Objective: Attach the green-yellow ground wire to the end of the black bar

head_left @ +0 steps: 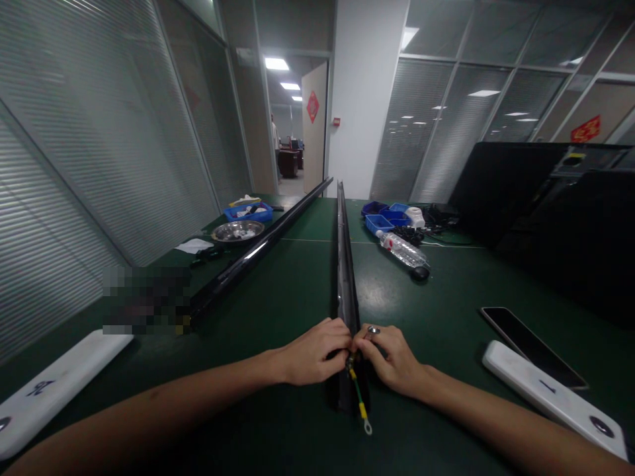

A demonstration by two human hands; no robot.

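A long dark metal rail (346, 277) runs away from me down the middle of the green table. Over its near end, my left hand (320, 350) is closed, its fingertips pressed down on the rail. My right hand (389, 357), with a ring on one finger, is pinched at the rail's right edge, close against the left fingertips. What sits between the fingers is hidden. Just below them hangs a short green-and-yellow ground wire (358, 393) with yellow sleeves and a ring terminal at its free end.
Another long dark rail (248, 254) lies to the left. A metal bowl (238, 231) and blue tray (248, 212) stand beyond it. At right are blue bins (380, 223), a plastic bottle (401, 249), a phone (530, 344) and a white device (553, 396). Another white device (64, 390) lies left.
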